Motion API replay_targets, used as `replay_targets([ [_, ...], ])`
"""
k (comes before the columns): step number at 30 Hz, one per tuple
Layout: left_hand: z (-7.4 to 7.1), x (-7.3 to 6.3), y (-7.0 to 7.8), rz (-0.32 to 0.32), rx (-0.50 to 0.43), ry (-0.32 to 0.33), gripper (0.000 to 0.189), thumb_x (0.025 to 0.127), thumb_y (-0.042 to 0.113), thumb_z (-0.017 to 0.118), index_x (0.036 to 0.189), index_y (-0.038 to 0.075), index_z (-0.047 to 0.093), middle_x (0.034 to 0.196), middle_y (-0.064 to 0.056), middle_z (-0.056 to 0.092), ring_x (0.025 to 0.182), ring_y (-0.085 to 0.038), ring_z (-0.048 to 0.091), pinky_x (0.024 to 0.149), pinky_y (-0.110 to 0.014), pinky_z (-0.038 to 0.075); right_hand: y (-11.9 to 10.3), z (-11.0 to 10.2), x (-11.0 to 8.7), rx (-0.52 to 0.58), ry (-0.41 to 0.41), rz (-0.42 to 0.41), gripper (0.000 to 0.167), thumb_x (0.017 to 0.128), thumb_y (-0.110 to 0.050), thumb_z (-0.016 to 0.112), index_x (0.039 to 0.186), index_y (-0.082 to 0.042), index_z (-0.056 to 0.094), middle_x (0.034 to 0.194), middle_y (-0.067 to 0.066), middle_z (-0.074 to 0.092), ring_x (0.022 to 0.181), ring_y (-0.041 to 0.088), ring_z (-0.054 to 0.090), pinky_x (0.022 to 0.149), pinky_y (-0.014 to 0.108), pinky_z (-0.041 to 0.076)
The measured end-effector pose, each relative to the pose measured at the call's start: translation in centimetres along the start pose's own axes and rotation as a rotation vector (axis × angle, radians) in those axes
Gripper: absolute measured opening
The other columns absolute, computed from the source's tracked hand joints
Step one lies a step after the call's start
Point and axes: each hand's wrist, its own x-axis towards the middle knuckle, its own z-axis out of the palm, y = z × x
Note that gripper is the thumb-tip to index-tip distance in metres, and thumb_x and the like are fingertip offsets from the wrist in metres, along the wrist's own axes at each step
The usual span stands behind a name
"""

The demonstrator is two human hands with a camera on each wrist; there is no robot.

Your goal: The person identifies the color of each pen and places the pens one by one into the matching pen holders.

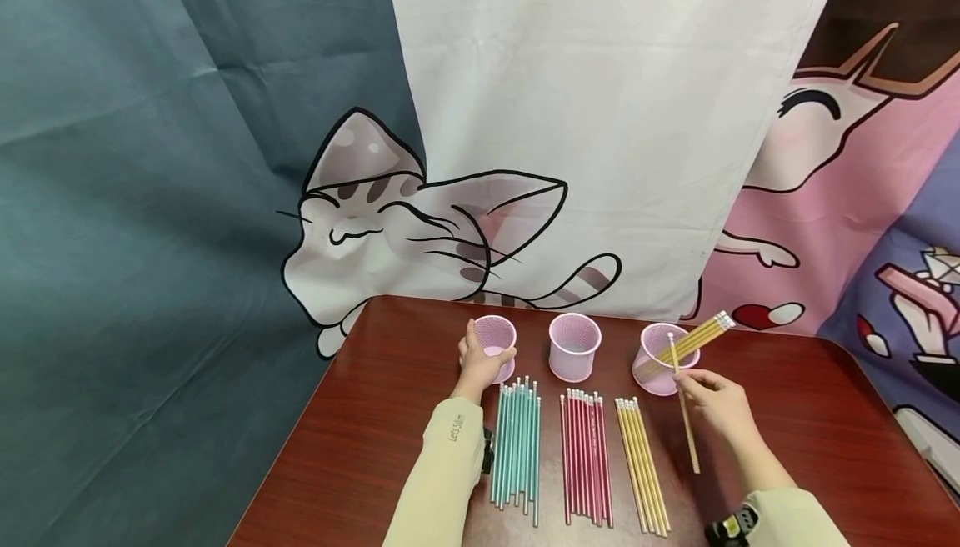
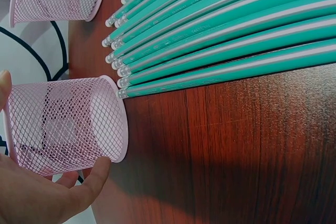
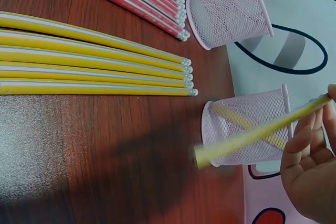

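- Left sleeve [image 1: 442, 472]: "Let's" legible, next word unclear; print on teal pencils [image 2: 210, 30] too small to read.
- Right hand [image 1: 722, 407] pinches single yellow pencil [image 1: 687, 430], slanted before right cup [image 1: 649, 378]; yellow bundle [image 1: 697, 340] leans inside.
- Left hand [image 1: 477, 366] curled around left cup [image 1: 497, 332].
- Middle cup [image 1: 573, 357] between; red pencils [image 1: 587, 464] lie nearer the person.

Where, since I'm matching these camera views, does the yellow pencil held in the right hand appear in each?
Head: held yellow pencil, lower right.
Left wrist: not in it.
Right wrist: right of center, slanting, free end blurred.
Shared landmark: middle pink mesh pencil cup, right of center, top left and top right respectively.
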Motion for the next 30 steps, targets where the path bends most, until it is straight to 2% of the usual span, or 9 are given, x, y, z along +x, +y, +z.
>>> replay_targets([
  [2, -0.01, -0.05, 0.07, 0.000, 0.001, -0.002, 0.102, 0.069, 0.020, 0.082, 0.148, 0.016, 0.017, 0.140, -0.024, 0.023, 0.124, -0.045, 0.027, 0.098, -0.057, 0.029, 0.24, -0.21, 0.07, 0.030, 0.007, 0.001, 0.016, 0.088, -0.028, 0.064, 0.091, -0.013, 0.069, 0.067, -0.012, 0.061, 0.065, 0.003, 0.056, 0.059, 0.024, 0.049],
  [8, -0.02, -0.13, 0.17, -0.005, -0.007, -0.004, 0.102, 0.069, 0.020, 0.082, 0.148, 0.016, 0.016, 0.140, -0.024, 0.022, 0.124, -0.046, 0.027, 0.099, -0.057, 0.029, 0.50, -0.56, 0.10, 0.041, 0.040, -0.020, 0.029, 0.089, -0.028, 0.063, 0.101, -0.001, 0.066, 0.071, -0.016, 0.064, 0.067, 0.002, 0.059, 0.059, 0.027, 0.051],
  [11, -0.04, -0.14, 0.15, -0.006, -0.006, -0.004, 0.103, 0.069, 0.020, 0.082, 0.148, 0.017, 0.016, 0.140, -0.023, 0.023, 0.124, -0.045, 0.027, 0.099, -0.057, 0.029, 0.47, -0.61, 0.11, 0.051, 0.049, -0.022, 0.027, 0.089, -0.027, 0.062, 0.100, -0.003, 0.067, 0.068, -0.020, 0.063, 0.066, 0.000, 0.059, 0.059, 0.025, 0.051],
  [15, -0.08, -0.17, 0.15, -0.005, 0.002, -0.003, 0.103, 0.069, 0.021, 0.082, 0.148, 0.017, 0.016, 0.141, -0.023, 0.023, 0.124, -0.045, 0.027, 0.099, -0.057, 0.028, 0.44, -0.62, 0.22, 0.092, 0.054, -0.022, 0.013, 0.090, -0.025, 0.061, 0.093, -0.015, 0.068, 0.064, -0.025, 0.061, 0.063, -0.002, 0.059, 0.057, 0.022, 0.050],
  [21, 0.00, -0.10, 0.10, -0.004, 0.007, 0.002, 0.103, 0.069, 0.021, 0.082, 0.148, 0.017, 0.017, 0.140, -0.024, 0.023, 0.124, -0.045, 0.027, 0.099, -0.057, 0.028, 0.53, -0.67, 0.28, 0.136, 0.063, -0.014, 0.013, 0.090, -0.024, 0.062, 0.094, -0.012, 0.066, 0.064, -0.023, 0.062, 0.063, -0.002, 0.059, 0.058, 0.024, 0.052],
  [24, 0.01, -0.08, 0.06, -0.003, 0.010, 0.003, 0.103, 0.069, 0.021, 0.082, 0.148, 0.016, 0.016, 0.140, -0.024, 0.023, 0.124, -0.045, 0.027, 0.099, -0.057, 0.028, 0.57, -0.62, 0.24, 0.195, 0.056, -0.024, 0.005, 0.090, -0.021, 0.061, 0.089, -0.018, 0.065, 0.066, -0.020, 0.064, 0.063, -0.003, 0.060, 0.057, 0.022, 0.051],
  [27, -0.02, -0.12, 0.05, -0.002, 0.011, 0.001, 0.103, 0.069, 0.021, 0.082, 0.148, 0.017, 0.016, 0.140, -0.023, 0.023, 0.124, -0.045, 0.027, 0.099, -0.057, 0.028, 0.60, -0.56, 0.17, 0.293, 0.041, -0.044, 0.010, 0.091, -0.015, 0.060, 0.084, -0.022, 0.063, 0.067, -0.016, 0.066, 0.064, -0.002, 0.062, 0.055, 0.020, 0.050],
  [30, -0.04, -0.15, 0.03, -0.001, 0.016, -0.002, 0.103, 0.069, 0.021, 0.082, 0.148, 0.016, 0.015, 0.140, -0.023, 0.022, 0.125, -0.045, 0.027, 0.099, -0.057, 0.028, 0.61, -0.53, 0.08, 0.391, 0.028, -0.063, 0.012, 0.090, -0.010, 0.059, 0.083, -0.019, 0.060, 0.069, -0.013, 0.067, 0.064, 0.001, 0.064, 0.053, 0.019, 0.049],
])
